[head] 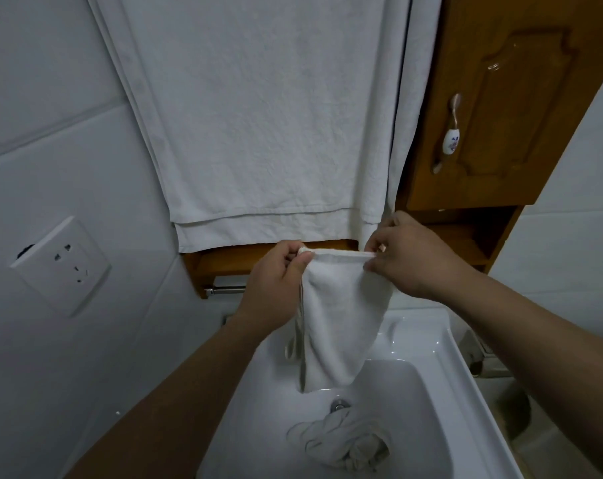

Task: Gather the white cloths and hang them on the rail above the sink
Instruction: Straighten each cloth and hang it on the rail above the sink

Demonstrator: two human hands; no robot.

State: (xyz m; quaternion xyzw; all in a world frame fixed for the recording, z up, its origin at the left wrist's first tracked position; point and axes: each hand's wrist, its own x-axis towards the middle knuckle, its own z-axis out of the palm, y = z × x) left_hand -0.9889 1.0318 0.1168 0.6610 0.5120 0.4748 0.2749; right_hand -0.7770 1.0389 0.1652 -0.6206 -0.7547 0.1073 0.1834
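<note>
Hanging white cloth point(338, 319) stretched between left hand point(275, 281), right hand point(410, 257).

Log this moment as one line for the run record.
left hand: grips cloth edge | right hand: grips same edge | held cloth: hangs over sink | crumpled cloth: in basin | rail: bare

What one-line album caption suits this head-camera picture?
Both hands, left hand and right hand, stretch a small white cloth above the white ceramic sink, where a crumpled white cloth lies.
</note>
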